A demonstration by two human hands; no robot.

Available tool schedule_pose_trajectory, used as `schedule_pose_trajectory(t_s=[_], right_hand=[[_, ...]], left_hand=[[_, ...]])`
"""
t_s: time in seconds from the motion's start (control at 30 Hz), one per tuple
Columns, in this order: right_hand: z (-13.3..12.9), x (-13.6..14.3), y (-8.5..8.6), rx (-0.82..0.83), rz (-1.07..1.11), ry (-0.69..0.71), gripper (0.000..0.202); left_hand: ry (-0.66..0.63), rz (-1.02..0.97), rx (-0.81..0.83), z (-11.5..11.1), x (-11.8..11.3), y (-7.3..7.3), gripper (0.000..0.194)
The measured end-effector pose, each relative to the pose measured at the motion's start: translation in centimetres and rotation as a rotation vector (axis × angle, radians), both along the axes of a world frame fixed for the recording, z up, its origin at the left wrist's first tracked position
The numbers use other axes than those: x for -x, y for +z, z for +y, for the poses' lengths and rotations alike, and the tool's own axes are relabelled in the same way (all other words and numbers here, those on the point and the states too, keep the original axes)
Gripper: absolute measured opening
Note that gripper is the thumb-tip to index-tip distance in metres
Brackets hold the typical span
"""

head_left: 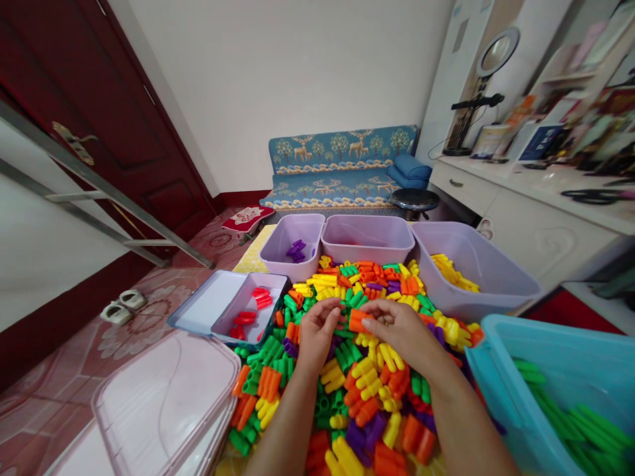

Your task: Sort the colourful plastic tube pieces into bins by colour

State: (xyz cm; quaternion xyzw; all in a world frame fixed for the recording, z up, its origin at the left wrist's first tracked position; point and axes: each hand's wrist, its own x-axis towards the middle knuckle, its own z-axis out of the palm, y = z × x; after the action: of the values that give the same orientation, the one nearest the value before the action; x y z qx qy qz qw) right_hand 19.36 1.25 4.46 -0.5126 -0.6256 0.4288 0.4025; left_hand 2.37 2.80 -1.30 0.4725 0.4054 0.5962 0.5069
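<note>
Over a heap of plastic tube-shaped toy building pieces (347, 354), my right hand (399, 328) pinches an orange tube piece (359, 322) between thumb and fingers. To its left, my left hand (317, 330) is half curled, thumb and fingers slightly apart, with nothing visible in it. The heap mixes green, yellow, orange and purple pieces, many joined side by side in rows. Sorted by colour, purple pieces (296, 251) lie in a back bin, yellow pieces (454, 272) in the right-hand lilac bin, red pieces (244, 324) in a shallow box, green pieces (578, 423) in a blue bin.
Lilac bins (368, 250) line the table's far side; the blue bin (506, 377) stands at right. A shallow box (225, 337) and pale lids (169, 396) are on the left. Beyond are a patterned sofa (342, 185), a black stool (415, 199) and a metal ladder (89, 175).
</note>
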Motion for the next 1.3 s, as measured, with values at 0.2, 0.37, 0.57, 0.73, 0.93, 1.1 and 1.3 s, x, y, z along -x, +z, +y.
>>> schedule_pose_trajectory(t_s=[0.2,0.37,0.57,0.73,0.93,1.1,1.3], right_hand=[[-0.4,-0.2,1.1,0.016,0.186,0.025,0.021],[0.0,0.8,1.5,-0.308,0.576,-0.325,0.044],[0.8,-1.2,0.1,-0.204,0.059,-0.369,0.030],[0.4,-2.7,-0.9,-0.097,-0.477,-0.176,0.041],[0.4,-0.2,-2.0,-0.149,-0.549,-0.058,0.054],[0.9,3.0,-2.8,-0.186,-0.242,-0.099,0.048],[0.7,3.7,-2.6,-0.202,-0.252,-0.129,0.037]], left_hand=[[0.039,-0.015,0.019,0.1,0.1,-0.3,0.028],[0.040,-0.016,0.019,0.1,0.1,-0.2,0.027],[0.049,0.011,-0.005,0.0,-0.1,-0.2,0.026],[0.068,0.034,-0.020,-0.2,0.0,0.0,0.025],[0.058,0.093,-0.032,-0.2,-0.1,-0.1,0.024],[0.055,0.158,-0.083,-0.4,0.1,0.1,0.028],[0.014,0.148,-0.127,-0.7,0.2,0.2,0.036]])
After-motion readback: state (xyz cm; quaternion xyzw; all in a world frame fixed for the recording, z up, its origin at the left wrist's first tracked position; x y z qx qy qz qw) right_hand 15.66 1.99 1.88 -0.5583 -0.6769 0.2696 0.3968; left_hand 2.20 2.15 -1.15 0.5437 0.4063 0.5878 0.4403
